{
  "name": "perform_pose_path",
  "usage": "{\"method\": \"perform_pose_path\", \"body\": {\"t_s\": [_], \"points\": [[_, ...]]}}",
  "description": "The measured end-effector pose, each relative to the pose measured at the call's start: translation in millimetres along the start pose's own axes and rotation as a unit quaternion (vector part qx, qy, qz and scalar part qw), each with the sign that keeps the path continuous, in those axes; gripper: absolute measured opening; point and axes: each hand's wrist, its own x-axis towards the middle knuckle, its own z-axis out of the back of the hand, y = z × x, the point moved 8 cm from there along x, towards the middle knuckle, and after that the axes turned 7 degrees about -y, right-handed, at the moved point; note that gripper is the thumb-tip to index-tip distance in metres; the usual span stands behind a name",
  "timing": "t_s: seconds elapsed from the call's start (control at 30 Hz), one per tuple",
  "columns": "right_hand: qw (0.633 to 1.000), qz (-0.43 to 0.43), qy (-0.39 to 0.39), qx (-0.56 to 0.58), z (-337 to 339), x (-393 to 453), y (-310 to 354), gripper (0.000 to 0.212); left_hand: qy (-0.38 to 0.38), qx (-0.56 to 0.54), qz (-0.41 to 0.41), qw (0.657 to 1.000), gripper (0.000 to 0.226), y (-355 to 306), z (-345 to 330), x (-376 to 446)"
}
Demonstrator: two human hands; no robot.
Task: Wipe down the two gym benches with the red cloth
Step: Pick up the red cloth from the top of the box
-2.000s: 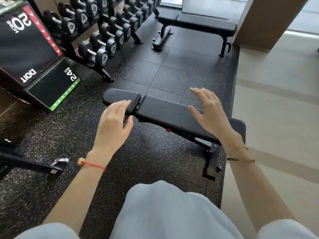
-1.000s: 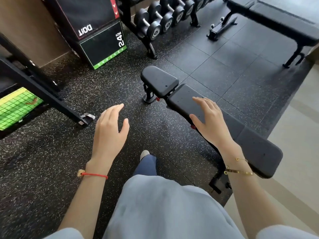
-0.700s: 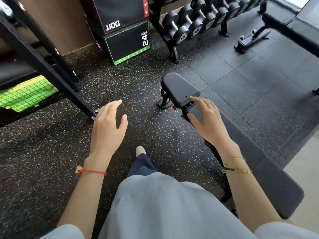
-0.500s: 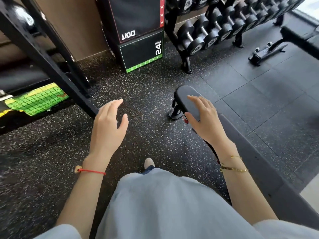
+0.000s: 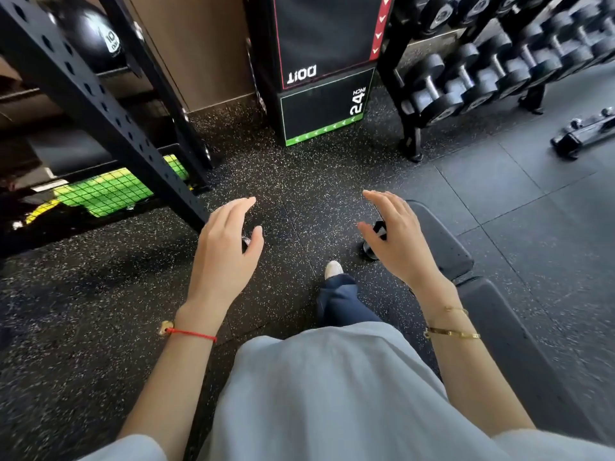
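Both hands empty rn, fingers spread loose. Left hand [image 5: 226, 251] hovers over the speckled rubber floor [image 5: 100, 311], touching nothing. Right hand [image 5: 397, 241] is above the near end of the black gym bench [image 5: 442, 247]; can't tell if it's touching the pad. Plyo box [image 5: 324, 111] w/ "24 inch" straight ahead, dumbbell rack [image 5: 499, 71] to the right, black steel rack [image 5: 83, 91] on the left. Red cloth isn't in view.
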Motion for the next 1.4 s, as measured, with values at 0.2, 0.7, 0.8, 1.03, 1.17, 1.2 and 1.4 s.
{"method": "perform_pose_path", "body": {"t_s": [0.2,0.7,0.8,1.03,1.17,1.2,1.4], "points": [[1.0,0.021,0.015,0.014,-23.8,113.8,-10.6,0.051,-0.004,0.004,0.019,1.0,0.044,17.1,-23.3,100.6],[0.994,0.112,0.011,0.008,-38.3,461.8,-24.7,0.051,-0.08,0.003,0.067,0.995,0.042,39.7,-75.6,402.3],[0.994,0.106,0.022,0.012,-48.4,506.2,-30.6,0.05,-0.083,0.002,0.072,0.994,0.042,46.9,-84.5,445.6],[0.995,0.095,0.021,0.019,-77.3,617.1,-50.1,0.05,-0.074,0.008,0.064,0.995,0.042,73.3,-119.0,560.9],[0.996,0.081,0.016,0.02,-91.1,693.0,-51.9,0.05,-0.072,0.006,0.049,0.996,0.042,85.4,-133.0,645.3],[0.997,0.079,0.017,0.02,-93.0,713.0,-50.6,0.05,-0.074,0.005,0.046,0.996,0.041,87.8,-134.3,667.5],[0.997,0.071,-0.018,0.027,-94.2,834.7,-41.8,0.05,-0.085,-0.006,0.016,0.996,0.041,99.6,-141.8,793.7]]}}
